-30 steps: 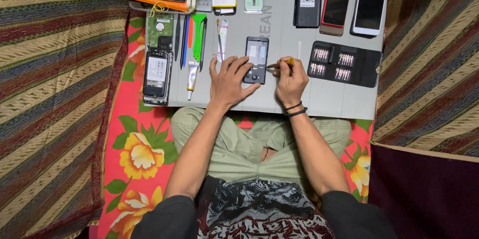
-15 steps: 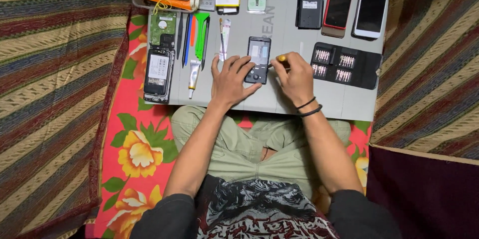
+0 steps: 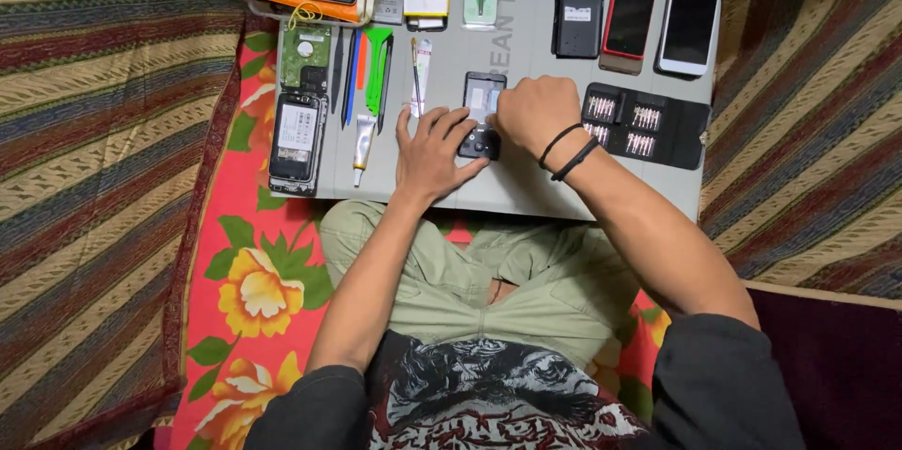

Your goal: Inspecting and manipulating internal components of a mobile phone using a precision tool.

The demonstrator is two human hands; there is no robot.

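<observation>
A small opened phone (image 3: 482, 98) lies back-up in the middle of a grey work mat (image 3: 526, 46) across my lap. My left hand (image 3: 430, 151) rests on the mat with its fingers spread, and its fingertips and thumb press against the phone's left and lower edges. My right hand (image 3: 534, 112), with black bands on the wrist, is a closed fist over the phone's right side. The screwdriver it held earlier is hidden inside the fist.
A black case of screwdriver bits (image 3: 648, 126) lies open right of my fist. Black (image 3: 579, 13), red (image 3: 628, 16) and white (image 3: 690, 8) phones line the mat's far edge. At left are pry tools (image 3: 376, 65), a glue tube (image 3: 364, 140), a circuit board (image 3: 305, 54) and a stripped phone (image 3: 296, 140).
My right hand has moved left from beside the phone to over its right edge, and the screwdriver's yellow handle no longer shows. My left hand has stayed on the phone.
</observation>
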